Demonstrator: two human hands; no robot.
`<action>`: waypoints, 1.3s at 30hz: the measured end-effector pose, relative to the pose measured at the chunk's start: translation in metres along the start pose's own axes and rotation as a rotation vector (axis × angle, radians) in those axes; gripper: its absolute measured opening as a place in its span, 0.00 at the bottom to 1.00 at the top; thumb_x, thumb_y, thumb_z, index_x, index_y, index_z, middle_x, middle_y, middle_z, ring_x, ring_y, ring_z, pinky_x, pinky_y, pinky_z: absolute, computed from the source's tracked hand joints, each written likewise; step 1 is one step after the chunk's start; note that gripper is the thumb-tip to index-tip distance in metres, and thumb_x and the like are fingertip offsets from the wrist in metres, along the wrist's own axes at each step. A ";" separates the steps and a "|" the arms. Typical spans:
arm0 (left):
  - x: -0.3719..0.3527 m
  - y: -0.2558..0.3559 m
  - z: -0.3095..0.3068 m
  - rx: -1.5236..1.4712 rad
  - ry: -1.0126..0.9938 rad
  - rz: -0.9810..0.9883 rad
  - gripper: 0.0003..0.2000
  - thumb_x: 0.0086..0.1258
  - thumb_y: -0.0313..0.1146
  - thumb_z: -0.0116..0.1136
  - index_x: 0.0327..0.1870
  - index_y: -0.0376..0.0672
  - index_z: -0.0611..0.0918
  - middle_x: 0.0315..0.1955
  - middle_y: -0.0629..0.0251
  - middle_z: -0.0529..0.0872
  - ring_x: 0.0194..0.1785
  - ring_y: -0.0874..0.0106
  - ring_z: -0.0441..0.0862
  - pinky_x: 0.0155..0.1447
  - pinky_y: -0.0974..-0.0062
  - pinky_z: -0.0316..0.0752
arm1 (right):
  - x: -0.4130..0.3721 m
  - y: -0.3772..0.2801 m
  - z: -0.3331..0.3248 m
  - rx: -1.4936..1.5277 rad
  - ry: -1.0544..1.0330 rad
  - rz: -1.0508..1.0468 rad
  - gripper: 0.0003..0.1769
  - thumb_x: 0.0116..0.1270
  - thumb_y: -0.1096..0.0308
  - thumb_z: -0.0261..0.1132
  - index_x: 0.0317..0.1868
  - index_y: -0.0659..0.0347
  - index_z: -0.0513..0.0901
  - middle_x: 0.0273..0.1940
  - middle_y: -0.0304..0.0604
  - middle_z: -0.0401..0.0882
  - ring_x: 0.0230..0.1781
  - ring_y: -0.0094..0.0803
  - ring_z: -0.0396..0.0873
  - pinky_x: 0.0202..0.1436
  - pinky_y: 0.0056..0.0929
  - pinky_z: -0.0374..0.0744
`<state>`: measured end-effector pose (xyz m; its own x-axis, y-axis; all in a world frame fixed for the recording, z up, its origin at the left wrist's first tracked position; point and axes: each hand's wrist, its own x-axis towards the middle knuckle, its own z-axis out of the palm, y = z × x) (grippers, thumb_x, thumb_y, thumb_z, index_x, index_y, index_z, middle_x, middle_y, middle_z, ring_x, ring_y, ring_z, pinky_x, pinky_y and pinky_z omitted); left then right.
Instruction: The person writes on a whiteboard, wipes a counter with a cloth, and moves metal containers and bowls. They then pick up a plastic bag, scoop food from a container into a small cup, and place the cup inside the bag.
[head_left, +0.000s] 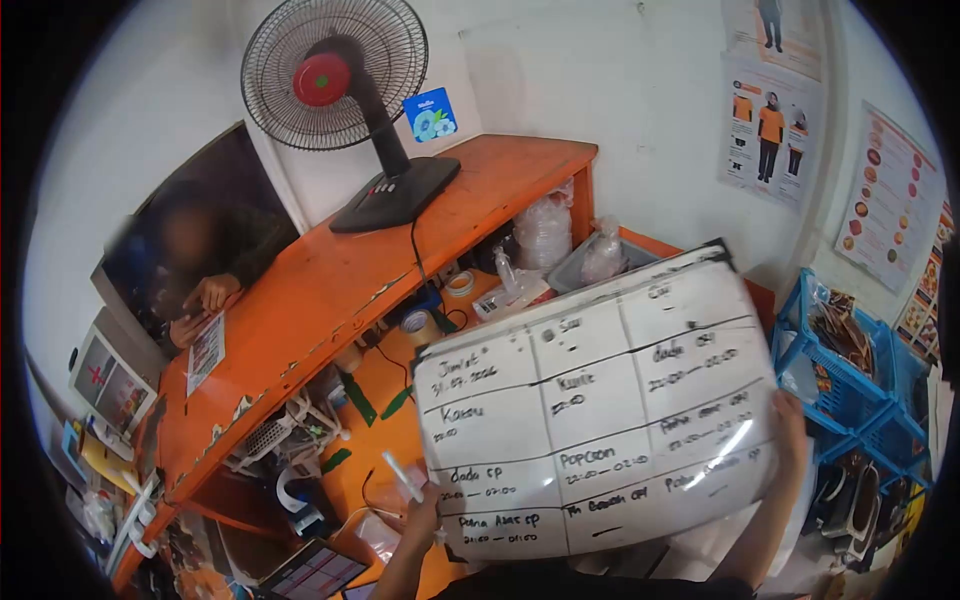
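Observation:
A whiteboard [600, 420], ruled into boxes with handwritten black words and times, is held tilted in front of me. My left hand [424, 508] is closed on its lower left edge. A slim white pen, likely a marker [402, 476], sticks up from the same hand. My right hand [788, 425] grips the board's right edge, its fingers partly hidden by the board. Below and behind the board lies an orange desk [375, 455], largely covered by it.
An orange counter [330, 270] carries a black fan [340, 80]. Another person's hands [212, 293] are over a printed sheet [207, 352] at the window. Plastic-wrapped containers [545, 230] fill the shelf. Blue baskets [840, 350] stand right. A tablet [312, 570] lies lower left.

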<state>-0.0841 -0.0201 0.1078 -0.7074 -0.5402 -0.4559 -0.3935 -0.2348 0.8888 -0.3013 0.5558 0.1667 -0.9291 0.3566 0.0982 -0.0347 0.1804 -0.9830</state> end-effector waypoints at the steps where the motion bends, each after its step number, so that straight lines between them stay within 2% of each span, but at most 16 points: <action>1: 0.004 0.006 0.010 0.057 -0.026 0.011 0.14 0.73 0.47 0.44 0.37 0.46 0.73 0.20 0.76 0.67 0.18 0.82 0.62 0.19 0.82 0.53 | -0.010 -0.017 -0.012 0.010 0.036 0.004 0.22 0.66 0.58 0.58 0.49 0.70 0.77 0.45 0.44 0.75 0.48 0.30 0.70 0.54 0.27 0.66; 3: 0.007 0.026 0.040 0.099 -0.056 0.018 0.15 0.73 0.48 0.45 0.39 0.45 0.74 0.21 0.76 0.67 0.20 0.82 0.63 0.20 0.81 0.54 | -0.019 -0.034 -0.043 0.055 0.127 -0.019 0.22 0.66 0.59 0.59 0.50 0.69 0.76 0.48 0.44 0.74 0.50 0.30 0.69 0.57 0.26 0.64; 5: 0.006 0.058 0.073 -0.098 -0.079 0.027 0.18 0.71 0.45 0.48 0.46 0.37 0.76 0.22 0.70 0.75 0.23 0.77 0.71 0.24 0.74 0.66 | -0.024 -0.043 -0.071 0.135 0.180 -0.008 0.22 0.66 0.59 0.60 0.53 0.69 0.75 0.50 0.44 0.74 0.50 0.30 0.70 0.58 0.26 0.65; 6: 0.021 0.066 0.072 0.123 -0.151 0.097 0.20 0.71 0.48 0.50 0.51 0.38 0.75 0.27 0.66 0.78 0.29 0.75 0.76 0.30 0.74 0.72 | -0.022 -0.039 -0.086 0.276 0.194 0.000 0.23 0.66 0.59 0.60 0.54 0.69 0.74 0.50 0.43 0.75 0.50 0.30 0.72 0.58 0.27 0.66; 8: -0.002 0.128 0.107 0.097 -0.130 0.111 0.24 0.69 0.52 0.50 0.50 0.37 0.75 0.28 0.65 0.79 0.30 0.75 0.76 0.32 0.75 0.73 | -0.044 -0.072 -0.089 0.482 0.212 0.017 0.22 0.65 0.59 0.60 0.52 0.69 0.75 0.49 0.44 0.76 0.49 0.31 0.74 0.58 0.28 0.69; 11: 0.084 0.146 0.128 0.081 -0.339 0.323 0.27 0.69 0.55 0.48 0.49 0.35 0.76 0.30 0.65 0.79 0.30 0.74 0.75 0.32 0.73 0.72 | -0.053 -0.094 -0.087 0.703 0.205 -0.072 0.21 0.64 0.60 0.61 0.50 0.69 0.77 0.48 0.45 0.78 0.48 0.31 0.75 0.57 0.28 0.70; 14: 0.045 0.246 0.169 0.205 -0.216 0.429 0.26 0.70 0.53 0.48 0.50 0.33 0.76 0.37 0.64 0.79 0.38 0.74 0.75 0.38 0.74 0.72 | -0.047 -0.114 -0.081 0.558 0.333 -0.166 0.21 0.61 0.64 0.63 0.50 0.70 0.77 0.47 0.45 0.79 0.47 0.31 0.75 0.55 0.26 0.70; 15: 0.062 0.262 0.178 0.162 -0.270 0.613 0.23 0.66 0.57 0.52 0.33 0.42 0.73 0.22 0.72 0.70 0.13 0.80 0.63 0.14 0.82 0.54 | -0.043 -0.118 -0.080 0.516 0.358 -0.176 0.20 0.60 0.67 0.63 0.50 0.71 0.77 0.45 0.45 0.80 0.45 0.30 0.76 0.54 0.26 0.69; 16: 0.075 0.264 0.181 0.129 -0.254 0.647 0.21 0.69 0.54 0.48 0.38 0.40 0.75 0.23 0.72 0.73 0.14 0.81 0.64 0.13 0.81 0.53 | -0.052 -0.120 -0.073 0.493 0.434 -0.175 0.19 0.62 0.69 0.62 0.52 0.71 0.76 0.45 0.45 0.80 0.45 0.28 0.75 0.54 0.25 0.69; 18: 0.042 0.315 0.192 0.099 -0.450 0.546 0.23 0.72 0.45 0.47 0.55 0.32 0.73 0.46 0.61 0.79 0.48 0.73 0.75 0.51 0.73 0.71 | -0.046 -0.120 -0.071 0.473 0.230 -0.221 0.19 0.64 0.70 0.60 0.53 0.71 0.75 0.45 0.45 0.80 0.45 0.27 0.75 0.54 0.24 0.68; 20: 0.066 0.354 0.207 -0.023 -0.503 0.822 0.22 0.73 0.49 0.45 0.54 0.39 0.75 0.43 0.64 0.81 0.41 0.77 0.78 0.38 0.81 0.72 | -0.034 -0.123 -0.057 0.535 0.306 -0.310 0.18 0.66 0.71 0.58 0.54 0.72 0.73 0.48 0.45 0.79 0.45 0.28 0.76 0.52 0.26 0.71; 22: 0.056 0.409 0.217 -0.102 -0.442 0.791 0.24 0.72 0.44 0.48 0.59 0.32 0.71 0.49 0.60 0.78 0.52 0.73 0.74 0.58 0.74 0.67 | -0.025 -0.139 -0.032 0.672 0.290 -0.345 0.19 0.67 0.71 0.55 0.56 0.73 0.71 0.49 0.48 0.78 0.48 0.33 0.77 0.54 0.29 0.72; 27: -0.053 0.486 0.205 -0.065 -0.313 1.274 0.23 0.72 0.42 0.49 0.61 0.33 0.71 0.54 0.58 0.76 0.57 0.71 0.71 0.61 0.75 0.63 | -0.029 -0.174 0.021 0.826 0.417 -0.455 0.18 0.70 0.63 0.54 0.52 0.70 0.73 0.44 0.46 0.78 0.42 0.30 0.76 0.48 0.27 0.73; 29: -0.071 0.497 0.187 -0.035 -0.034 1.567 0.19 0.72 0.38 0.49 0.56 0.35 0.75 0.51 0.56 0.78 0.56 0.69 0.72 0.61 0.73 0.64 | -0.031 -0.203 0.050 0.764 0.549 -0.474 0.20 0.70 0.59 0.56 0.49 0.70 0.73 0.40 0.44 0.77 0.39 0.27 0.73 0.46 0.25 0.72; 33: -0.035 0.468 0.133 0.145 0.149 1.613 0.13 0.70 0.34 0.49 0.47 0.36 0.79 0.42 0.56 0.81 0.50 0.66 0.75 0.55 0.71 0.67 | 0.006 -0.249 0.143 0.742 0.578 -0.502 0.11 0.69 0.65 0.57 0.38 0.67 0.75 0.34 0.39 0.75 0.34 0.23 0.70 0.42 0.21 0.70; 39: -0.039 0.399 0.032 0.489 0.489 1.376 0.08 0.67 0.32 0.50 0.39 0.39 0.80 0.34 0.58 0.80 0.40 0.63 0.77 0.44 0.69 0.69 | 0.023 -0.261 0.198 0.689 0.583 -0.603 0.12 0.65 0.71 0.62 0.43 0.72 0.75 0.38 0.43 0.78 0.35 0.24 0.74 0.41 0.21 0.73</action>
<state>-0.2324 -0.0669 0.4782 -0.4562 -0.3365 0.8238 0.1642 0.8780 0.4496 -0.3862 0.3357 0.3953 -0.3779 0.7952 0.4742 -0.7954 -0.0167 -0.6059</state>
